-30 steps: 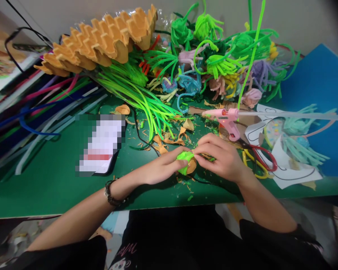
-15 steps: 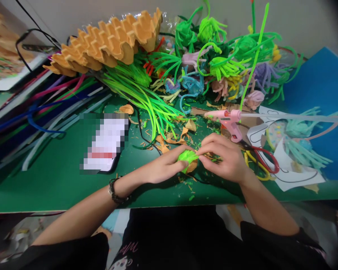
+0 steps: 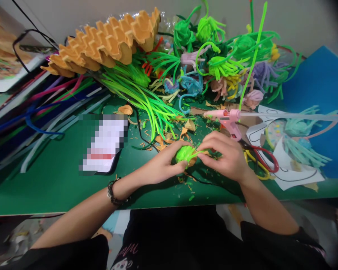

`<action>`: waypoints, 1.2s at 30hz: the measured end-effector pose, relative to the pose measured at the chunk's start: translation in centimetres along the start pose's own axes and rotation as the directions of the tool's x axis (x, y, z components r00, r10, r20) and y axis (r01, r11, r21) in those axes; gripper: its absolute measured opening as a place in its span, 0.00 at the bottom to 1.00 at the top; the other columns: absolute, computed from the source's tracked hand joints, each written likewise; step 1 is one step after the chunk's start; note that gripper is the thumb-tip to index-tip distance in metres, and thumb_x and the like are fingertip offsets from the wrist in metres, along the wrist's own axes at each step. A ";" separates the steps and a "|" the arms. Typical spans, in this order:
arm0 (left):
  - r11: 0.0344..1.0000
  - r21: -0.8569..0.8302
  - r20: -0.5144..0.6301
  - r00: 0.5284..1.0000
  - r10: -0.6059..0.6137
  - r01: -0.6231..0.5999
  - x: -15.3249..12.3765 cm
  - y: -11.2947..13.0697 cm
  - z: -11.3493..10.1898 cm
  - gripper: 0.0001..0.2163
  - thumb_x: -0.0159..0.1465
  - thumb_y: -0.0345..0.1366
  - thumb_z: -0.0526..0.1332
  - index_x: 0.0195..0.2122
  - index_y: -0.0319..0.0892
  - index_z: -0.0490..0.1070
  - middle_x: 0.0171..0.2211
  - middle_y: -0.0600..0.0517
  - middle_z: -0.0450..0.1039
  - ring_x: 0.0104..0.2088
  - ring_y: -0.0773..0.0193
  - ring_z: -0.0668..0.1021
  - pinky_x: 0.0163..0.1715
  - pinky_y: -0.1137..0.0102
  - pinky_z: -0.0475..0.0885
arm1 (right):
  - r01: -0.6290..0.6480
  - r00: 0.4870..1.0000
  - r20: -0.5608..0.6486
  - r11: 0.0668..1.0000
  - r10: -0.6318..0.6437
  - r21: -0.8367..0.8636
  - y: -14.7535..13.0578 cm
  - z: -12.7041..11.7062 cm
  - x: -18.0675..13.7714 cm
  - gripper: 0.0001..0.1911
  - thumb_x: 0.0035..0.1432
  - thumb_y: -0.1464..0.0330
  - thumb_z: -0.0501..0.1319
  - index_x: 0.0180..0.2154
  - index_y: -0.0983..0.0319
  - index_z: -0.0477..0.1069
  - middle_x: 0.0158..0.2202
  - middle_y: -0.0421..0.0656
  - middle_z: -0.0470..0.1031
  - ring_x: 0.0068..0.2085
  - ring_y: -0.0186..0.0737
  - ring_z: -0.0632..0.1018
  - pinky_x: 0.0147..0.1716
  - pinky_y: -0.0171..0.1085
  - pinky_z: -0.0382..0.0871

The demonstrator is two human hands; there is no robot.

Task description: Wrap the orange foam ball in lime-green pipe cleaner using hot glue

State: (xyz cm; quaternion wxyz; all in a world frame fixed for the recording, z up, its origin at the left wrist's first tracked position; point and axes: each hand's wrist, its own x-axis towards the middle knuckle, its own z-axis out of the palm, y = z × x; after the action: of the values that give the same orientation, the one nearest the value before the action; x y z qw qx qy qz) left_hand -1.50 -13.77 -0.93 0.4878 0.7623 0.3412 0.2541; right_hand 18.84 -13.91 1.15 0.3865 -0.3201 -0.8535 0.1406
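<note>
Partly hidden, green ball [image 3: 183,155] gripped by left hand [image 3: 166,165], green strand [image 3: 195,154] pinched in right hand [image 3: 224,156], phone screen [image 3: 107,140] pixelated

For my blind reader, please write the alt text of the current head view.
A person holds a green piece in the left grip and pinches a strand at its edge with the right grip. A phone, glue gun, scissors, egg tray and green stems are around.

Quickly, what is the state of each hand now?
Left hand: holding a rounded, fuzzy, bright-green piece.
Right hand: pinching a thin, fuzzy, bright-green strand.
</note>
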 end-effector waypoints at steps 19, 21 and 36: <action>0.984 0.128 -0.117 0.983 0.138 -0.123 0.0 -0.3 -0.1 0.18 0.57 0.34 0.61 0.49 0.39 0.67 0.47 0.44 0.72 0.48 0.57 0.75 0.50 0.61 0.69 | -0.031 0.999 0.007 1.000 0.031 -0.001 0.2 0.0 -0.3 0.05 0.58 0.70 0.62 0.29 0.62 0.69 0.26 0.38 0.70 0.29 0.30 0.72 0.27 0.31 0.66; 0.977 0.151 -0.119 0.979 0.167 -0.149 0.0 -0.3 -0.1 0.17 0.56 0.34 0.61 0.48 0.39 0.67 0.46 0.45 0.72 0.48 0.58 0.75 0.49 0.61 0.70 | -0.044 0.999 0.020 0.999 0.044 -0.009 0.1 0.0 -0.3 0.06 0.58 0.70 0.61 0.29 0.62 0.68 0.27 0.38 0.70 0.29 0.30 0.72 0.27 0.31 0.65; 0.960 0.143 -0.119 0.959 0.258 -0.240 0.1 -0.9 -0.1 0.19 0.54 0.30 0.60 0.49 0.40 0.65 0.48 0.45 0.70 0.50 0.59 0.73 0.52 0.61 0.68 | -0.074 0.997 0.014 0.997 0.074 0.022 0.3 -0.7 0.0 0.02 0.56 0.71 0.62 0.32 0.61 0.69 0.29 0.39 0.71 0.31 0.31 0.72 0.29 0.32 0.66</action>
State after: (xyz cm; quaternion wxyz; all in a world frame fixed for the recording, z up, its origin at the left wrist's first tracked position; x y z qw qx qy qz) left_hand -1.77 -13.37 -1.68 0.3778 0.8096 0.2905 0.3426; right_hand 19.47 -13.69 1.44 0.3790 -0.3460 -0.8419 0.1667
